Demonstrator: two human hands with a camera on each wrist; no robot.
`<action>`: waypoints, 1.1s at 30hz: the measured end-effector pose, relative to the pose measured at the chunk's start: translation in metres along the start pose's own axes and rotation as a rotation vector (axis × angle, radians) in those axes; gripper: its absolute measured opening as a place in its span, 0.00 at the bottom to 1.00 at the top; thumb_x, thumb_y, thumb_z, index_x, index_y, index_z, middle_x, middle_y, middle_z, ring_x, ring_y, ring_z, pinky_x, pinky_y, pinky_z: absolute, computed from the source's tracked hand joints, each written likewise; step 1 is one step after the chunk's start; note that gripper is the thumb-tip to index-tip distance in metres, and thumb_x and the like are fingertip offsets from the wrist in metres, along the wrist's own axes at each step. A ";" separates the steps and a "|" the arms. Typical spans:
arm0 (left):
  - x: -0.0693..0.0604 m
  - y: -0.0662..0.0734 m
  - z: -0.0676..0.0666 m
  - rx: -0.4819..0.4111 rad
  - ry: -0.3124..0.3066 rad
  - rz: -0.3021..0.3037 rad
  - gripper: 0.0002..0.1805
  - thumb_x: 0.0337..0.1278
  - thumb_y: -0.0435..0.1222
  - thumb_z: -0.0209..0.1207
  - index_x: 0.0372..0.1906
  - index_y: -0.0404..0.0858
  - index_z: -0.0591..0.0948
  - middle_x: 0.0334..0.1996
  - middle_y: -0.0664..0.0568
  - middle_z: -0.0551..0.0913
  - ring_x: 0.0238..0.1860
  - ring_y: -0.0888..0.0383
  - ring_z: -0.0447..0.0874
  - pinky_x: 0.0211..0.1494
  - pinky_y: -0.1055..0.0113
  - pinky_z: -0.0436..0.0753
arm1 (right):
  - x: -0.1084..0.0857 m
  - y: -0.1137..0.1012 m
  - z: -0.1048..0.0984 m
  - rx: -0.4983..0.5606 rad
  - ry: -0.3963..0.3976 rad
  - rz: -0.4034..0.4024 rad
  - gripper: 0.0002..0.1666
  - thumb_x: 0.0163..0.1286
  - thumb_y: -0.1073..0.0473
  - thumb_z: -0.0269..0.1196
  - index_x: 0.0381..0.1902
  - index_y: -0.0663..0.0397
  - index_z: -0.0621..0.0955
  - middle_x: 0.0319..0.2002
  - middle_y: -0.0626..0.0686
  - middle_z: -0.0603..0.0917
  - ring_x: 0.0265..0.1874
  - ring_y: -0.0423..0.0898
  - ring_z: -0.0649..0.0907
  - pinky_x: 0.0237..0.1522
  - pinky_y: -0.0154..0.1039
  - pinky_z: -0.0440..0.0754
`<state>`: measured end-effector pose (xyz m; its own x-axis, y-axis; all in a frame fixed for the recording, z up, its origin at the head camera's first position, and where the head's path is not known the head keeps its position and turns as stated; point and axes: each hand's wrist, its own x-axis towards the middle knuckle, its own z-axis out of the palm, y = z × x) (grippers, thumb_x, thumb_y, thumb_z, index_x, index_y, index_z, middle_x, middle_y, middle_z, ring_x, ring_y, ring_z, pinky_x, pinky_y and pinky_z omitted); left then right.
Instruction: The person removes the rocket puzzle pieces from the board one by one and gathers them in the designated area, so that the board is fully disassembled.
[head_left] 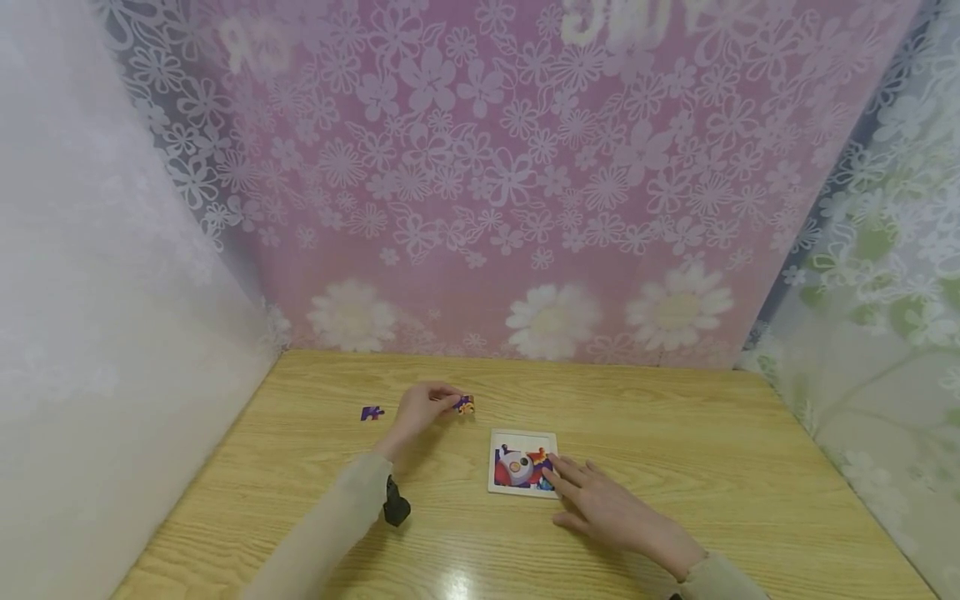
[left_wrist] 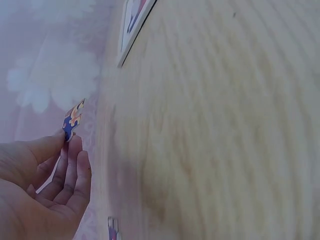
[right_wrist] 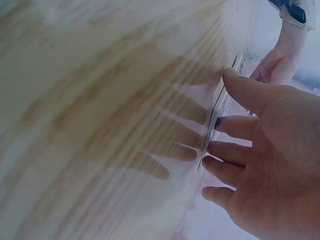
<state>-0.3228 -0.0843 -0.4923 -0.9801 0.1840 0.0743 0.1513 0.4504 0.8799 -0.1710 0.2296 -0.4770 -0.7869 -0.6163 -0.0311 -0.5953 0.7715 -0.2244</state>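
Note:
My left hand (head_left: 422,410) pinches a purple and orange puzzle piece (head_left: 467,405) between thumb and fingertips, off to the upper left of a small framed puzzle (head_left: 491,462). In the left wrist view the hand (left_wrist: 47,180) holds the piece (left_wrist: 73,120) by one edge, above the table. The frame's lower part shows a picture in purple, red and white; its upper part is pale. My right hand (head_left: 603,504) lies with spread, extended fingers at the frame's right side, fingertips over that edge. In the right wrist view, the right hand (right_wrist: 270,150) has its fingertips at the frame's edge (right_wrist: 212,120).
Another purple puzzle piece (head_left: 371,413) lies on the wooden table (head_left: 675,433) left of my left hand. A dark object (head_left: 396,504) is at the left wrist. Flowered cloth (head_left: 480,208) hangs behind the table and along both sides.

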 end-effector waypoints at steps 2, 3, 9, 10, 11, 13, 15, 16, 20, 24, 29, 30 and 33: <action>0.001 0.001 -0.006 0.001 0.011 -0.008 0.07 0.67 0.37 0.65 0.43 0.40 0.90 0.38 0.50 0.88 0.39 0.52 0.88 0.40 0.61 0.87 | 0.000 0.001 0.001 0.000 -0.008 0.009 0.39 0.77 0.42 0.57 0.74 0.62 0.69 0.75 0.65 0.64 0.73 0.62 0.66 0.71 0.65 0.61; 0.001 0.001 -0.009 0.009 0.016 -0.014 0.07 0.67 0.37 0.65 0.42 0.40 0.90 0.39 0.50 0.88 0.39 0.51 0.88 0.41 0.61 0.87 | 0.001 0.001 0.002 0.000 -0.012 0.013 0.39 0.77 0.42 0.57 0.74 0.62 0.69 0.75 0.64 0.64 0.74 0.62 0.66 0.71 0.64 0.61; 0.001 0.002 -0.019 0.091 0.014 -0.021 0.07 0.67 0.37 0.65 0.42 0.40 0.90 0.39 0.50 0.88 0.38 0.52 0.88 0.40 0.61 0.87 | 0.001 0.001 0.002 0.006 -0.026 0.032 0.39 0.77 0.41 0.57 0.74 0.62 0.69 0.76 0.63 0.63 0.74 0.61 0.65 0.72 0.63 0.60; 0.000 0.002 -0.020 0.105 0.010 -0.020 0.07 0.66 0.36 0.65 0.42 0.39 0.90 0.38 0.50 0.89 0.37 0.52 0.88 0.40 0.61 0.87 | 0.001 0.000 0.001 0.005 -0.025 0.031 0.39 0.77 0.41 0.57 0.74 0.62 0.69 0.76 0.63 0.64 0.74 0.61 0.65 0.72 0.63 0.60; 0.000 0.002 -0.021 0.123 0.005 -0.018 0.06 0.66 0.36 0.65 0.41 0.38 0.90 0.37 0.50 0.89 0.36 0.52 0.88 0.39 0.61 0.86 | 0.001 0.000 0.001 0.005 -0.024 0.030 0.39 0.77 0.42 0.58 0.74 0.62 0.69 0.76 0.63 0.63 0.74 0.61 0.65 0.72 0.63 0.60; -0.001 0.001 -0.022 0.153 -0.004 -0.017 0.06 0.66 0.36 0.65 0.41 0.38 0.90 0.35 0.49 0.89 0.34 0.52 0.88 0.36 0.62 0.85 | 0.001 0.000 0.001 0.004 -0.023 0.029 0.38 0.77 0.43 0.58 0.74 0.62 0.68 0.76 0.63 0.63 0.74 0.61 0.65 0.72 0.63 0.60; -0.002 -0.001 -0.023 0.173 -0.017 -0.017 0.06 0.65 0.35 0.66 0.41 0.38 0.89 0.34 0.49 0.89 0.32 0.53 0.88 0.33 0.64 0.84 | 0.001 0.000 0.000 0.001 -0.021 0.025 0.38 0.77 0.43 0.58 0.74 0.62 0.69 0.76 0.63 0.64 0.74 0.61 0.65 0.73 0.63 0.60; -0.002 -0.001 -0.023 0.183 -0.022 -0.017 0.06 0.65 0.35 0.66 0.41 0.38 0.89 0.33 0.49 0.89 0.32 0.54 0.88 0.32 0.65 0.83 | 0.001 0.000 0.000 -0.001 -0.020 0.025 0.38 0.77 0.43 0.58 0.74 0.62 0.69 0.76 0.63 0.64 0.74 0.61 0.65 0.73 0.63 0.60; -0.002 -0.002 -0.023 0.221 -0.029 0.000 0.06 0.66 0.35 0.65 0.41 0.37 0.89 0.32 0.48 0.89 0.30 0.55 0.87 0.30 0.65 0.82 | 0.001 0.000 0.000 -0.005 -0.022 0.028 0.38 0.77 0.43 0.58 0.74 0.62 0.69 0.76 0.63 0.63 0.74 0.61 0.65 0.73 0.63 0.60; -0.001 -0.002 -0.023 0.257 -0.035 0.016 0.06 0.66 0.35 0.65 0.42 0.37 0.89 0.33 0.48 0.89 0.32 0.55 0.86 0.33 0.64 0.83 | 0.002 -0.002 -0.001 0.004 -0.028 0.036 0.38 0.77 0.43 0.58 0.74 0.62 0.69 0.76 0.63 0.63 0.75 0.60 0.65 0.73 0.63 0.59; -0.002 -0.003 -0.021 0.281 -0.056 0.037 0.05 0.63 0.34 0.68 0.41 0.38 0.88 0.34 0.51 0.88 0.35 0.56 0.86 0.38 0.61 0.85 | 0.002 -0.003 -0.002 0.013 -0.038 0.047 0.38 0.76 0.43 0.59 0.74 0.62 0.69 0.76 0.62 0.63 0.75 0.60 0.65 0.73 0.63 0.59; -0.002 -0.003 -0.021 0.290 -0.056 0.047 0.05 0.63 0.34 0.68 0.40 0.37 0.88 0.34 0.50 0.88 0.35 0.56 0.86 0.39 0.60 0.85 | 0.002 -0.003 -0.002 0.012 -0.039 0.050 0.38 0.76 0.43 0.59 0.74 0.61 0.69 0.76 0.62 0.63 0.75 0.60 0.65 0.73 0.63 0.59; -0.002 -0.002 -0.020 0.312 -0.058 0.041 0.04 0.61 0.34 0.69 0.39 0.38 0.89 0.34 0.51 0.88 0.35 0.56 0.85 0.40 0.59 0.84 | 0.002 -0.002 -0.002 0.010 -0.038 0.053 0.39 0.76 0.43 0.58 0.74 0.61 0.69 0.76 0.62 0.63 0.75 0.60 0.64 0.73 0.63 0.59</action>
<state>-0.3239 -0.1028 -0.4850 -0.9647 0.2534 0.0721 0.2317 0.6859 0.6898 -0.1713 0.2271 -0.4748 -0.8103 -0.5805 -0.0798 -0.5515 0.8016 -0.2311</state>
